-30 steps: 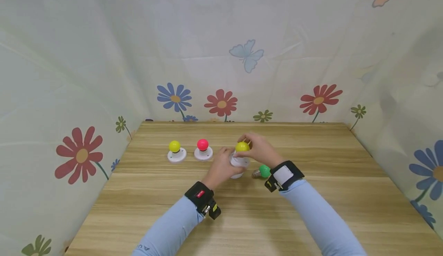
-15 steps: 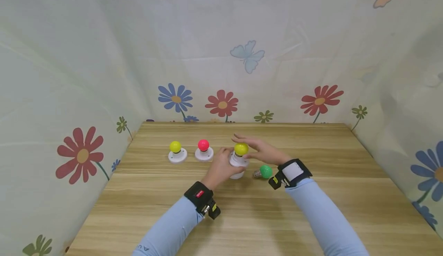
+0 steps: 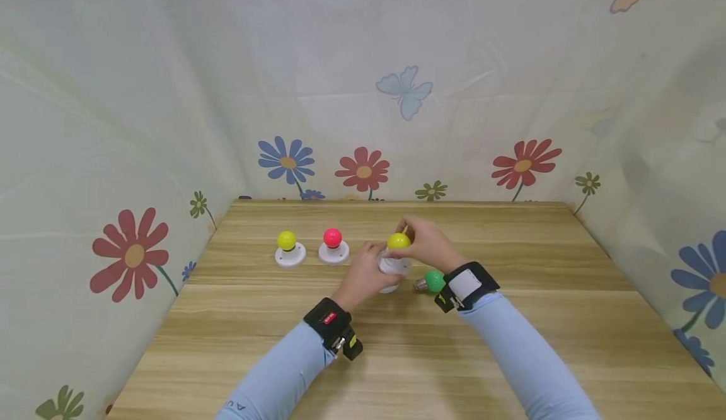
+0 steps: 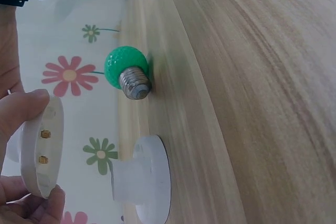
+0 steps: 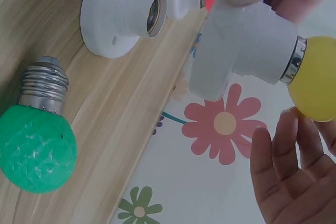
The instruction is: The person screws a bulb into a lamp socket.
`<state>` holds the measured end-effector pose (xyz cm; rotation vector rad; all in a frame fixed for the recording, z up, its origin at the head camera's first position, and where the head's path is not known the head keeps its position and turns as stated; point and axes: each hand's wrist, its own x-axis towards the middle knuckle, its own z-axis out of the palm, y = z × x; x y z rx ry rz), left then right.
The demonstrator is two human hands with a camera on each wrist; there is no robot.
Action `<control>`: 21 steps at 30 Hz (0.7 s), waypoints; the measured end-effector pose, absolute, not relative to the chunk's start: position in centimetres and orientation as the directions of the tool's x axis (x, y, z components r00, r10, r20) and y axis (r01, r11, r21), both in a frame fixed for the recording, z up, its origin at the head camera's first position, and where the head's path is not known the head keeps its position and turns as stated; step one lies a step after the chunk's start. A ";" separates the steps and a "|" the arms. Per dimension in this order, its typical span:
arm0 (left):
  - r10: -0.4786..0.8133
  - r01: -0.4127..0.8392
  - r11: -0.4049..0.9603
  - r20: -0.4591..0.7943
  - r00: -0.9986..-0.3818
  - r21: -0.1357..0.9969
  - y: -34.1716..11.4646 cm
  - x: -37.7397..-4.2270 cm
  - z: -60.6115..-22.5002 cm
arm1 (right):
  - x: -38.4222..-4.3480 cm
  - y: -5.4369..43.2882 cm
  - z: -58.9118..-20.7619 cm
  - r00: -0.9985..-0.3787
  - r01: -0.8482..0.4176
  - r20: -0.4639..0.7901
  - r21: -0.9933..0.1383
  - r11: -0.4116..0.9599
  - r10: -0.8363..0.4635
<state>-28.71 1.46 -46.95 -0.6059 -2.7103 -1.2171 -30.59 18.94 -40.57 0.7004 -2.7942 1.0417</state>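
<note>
My left hand [image 3: 365,275] grips a white round lamp holder [image 4: 43,148] by its rim, lifted above the table with its contacts showing in the left wrist view. A yellow light bulb [image 5: 317,80] sits in that holder, a band of its metal base visible at the socket's mouth. Thumb and fingers of my right hand [image 3: 428,243] are around this bulb. Below, an unfilled white lamp holder [image 5: 118,14] stands on the table, partly hidden in the head view. A green faceted bulb [image 3: 434,280] lies on its side near my right wrist.
To the left, a yellow bulb [image 3: 286,240] and a red bulb [image 3: 332,238] stand upright in white holders on the wooden table [image 3: 272,338]. A flower-printed curtain [image 3: 317,111] hangs behind and along both sides of the table.
My right fingers spread off the yellow bulb half a second ago and have come back around it. My left hand keeps its grip on the lamp holder, nearly still.
</note>
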 end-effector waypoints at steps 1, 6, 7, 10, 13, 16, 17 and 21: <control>0.315 0.402 0.596 0.258 -0.913 0.695 1.4 -28.7 -47.0 | -30.6 18.9 -40.6 -0.892 -0.444 0.227 -0.599 0.667 -0.391; 0.312 0.393 0.592 0.249 -0.917 0.704 1.2 -28.8 -47.0 | -30.9 19.5 -40.6 -0.825 -0.520 0.206 -0.642 0.563 -0.527; 0.310 0.390 0.597 0.247 -0.918 0.701 1.2 -28.8 -47.0 | -30.9 19.8 -40.6 -0.796 -0.538 0.198 -0.664 0.520 -0.571; 0.306 0.388 0.613 0.246 -0.920 0.688 1.1 -28.8 -46.8 | -31.0 20.4 -40.4 -0.716 -0.579 0.193 -0.701 0.416 -0.671; 0.303 0.383 0.619 0.241 -0.922 0.686 1.2 -28.7 -46.6 | -31.0 20.6 -40.2 -0.698 -0.581 0.192 -0.715 0.389 -0.689; 0.301 0.376 0.614 0.234 -0.924 0.694 1.2 -28.7 -46.6 | -30.8 20.3 -40.2 -0.747 -0.558 0.196 -0.704 0.439 -0.635; 0.300 0.373 0.616 0.230 -0.926 0.694 1.2 -28.6 -46.6 | -30.8 20.1 -40.2 -0.766 -0.550 0.199 -0.696 0.462 -0.611; 0.297 0.364 0.613 0.222 -0.929 0.701 1.4 -28.6 -46.9 | -30.7 19.2 -40.7 -0.844 -0.505 0.230 -0.646 0.572 -0.485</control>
